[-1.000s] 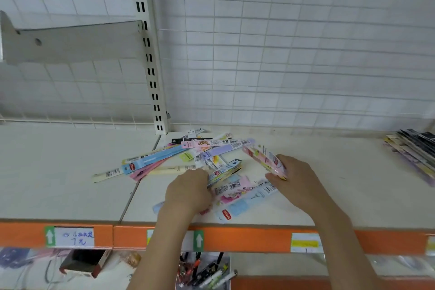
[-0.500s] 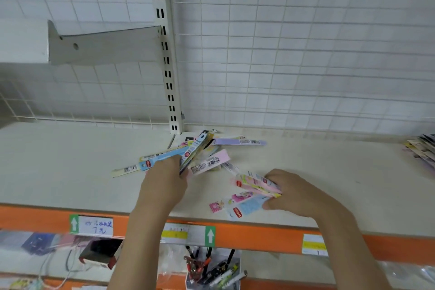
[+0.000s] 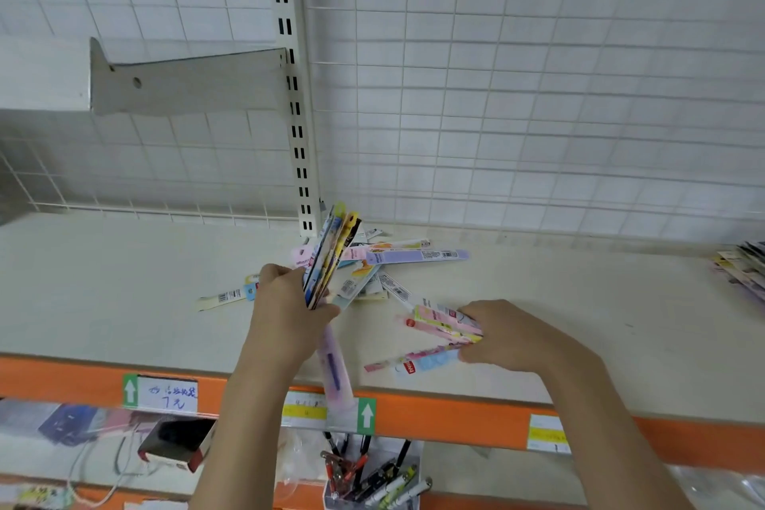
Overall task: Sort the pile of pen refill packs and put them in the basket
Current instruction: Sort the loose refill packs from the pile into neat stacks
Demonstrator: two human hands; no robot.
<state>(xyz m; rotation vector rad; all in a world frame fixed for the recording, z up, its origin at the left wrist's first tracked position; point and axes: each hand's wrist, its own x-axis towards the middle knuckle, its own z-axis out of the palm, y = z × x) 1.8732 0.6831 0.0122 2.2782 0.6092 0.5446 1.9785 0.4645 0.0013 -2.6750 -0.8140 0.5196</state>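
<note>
My left hand (image 3: 285,311) grips a bundle of pen refill packs (image 3: 331,253), held upright and fanned above the shelf. My right hand (image 3: 509,335) holds a second stack of pink and yellow packs (image 3: 443,323) low over the shelf. A loose pile of packs (image 3: 397,261) lies behind and between the hands. One blurred pink pack (image 3: 335,369) hangs below the left hand at the shelf's front edge. A pink pack and a blue pack (image 3: 418,362) lie flat under the right hand. No basket is in view.
The cream shelf (image 3: 124,294) has an orange front rail (image 3: 447,422) with price labels. A slotted upright (image 3: 296,116) and a metal bracket (image 3: 186,83) stand behind. Another stack of packs (image 3: 741,265) lies at the far right. Pens in a box (image 3: 372,472) sit below.
My left hand has lifted its bundle higher and more upright. A pink pack has slipped down below it. My right hand stays on its stack near the shelf's front.
</note>
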